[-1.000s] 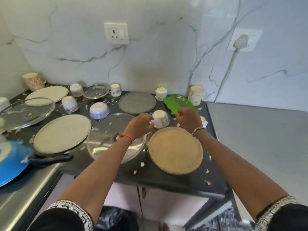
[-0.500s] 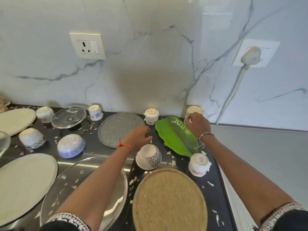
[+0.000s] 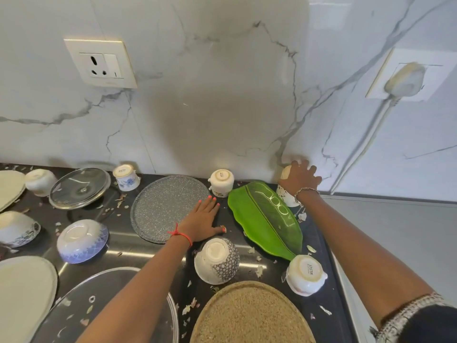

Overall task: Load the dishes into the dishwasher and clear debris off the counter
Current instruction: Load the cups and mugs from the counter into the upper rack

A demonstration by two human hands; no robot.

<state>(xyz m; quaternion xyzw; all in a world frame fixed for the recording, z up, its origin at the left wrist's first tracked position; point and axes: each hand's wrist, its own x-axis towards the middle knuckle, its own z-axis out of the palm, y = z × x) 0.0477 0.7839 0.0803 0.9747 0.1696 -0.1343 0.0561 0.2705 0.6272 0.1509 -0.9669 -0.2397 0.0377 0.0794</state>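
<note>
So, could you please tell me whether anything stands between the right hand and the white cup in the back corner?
Nothing visible does: the right hand holds the white cup from above, by the wall. The green leaf-shaped plate lies beside the cup, not between them.

Dark counter, centre frame: left hand lies flat, fingers straight, on the right edge of a grey speckled plate. Right of it, a green leaf-shaped plate runs diagonally. Upper right, against the marble wall: right hand curled over the top of an upturned cup. Lower centre: upturned patterned bowl, just above a woven round mat. Pale scraps lie scattered across the counter.
</note>
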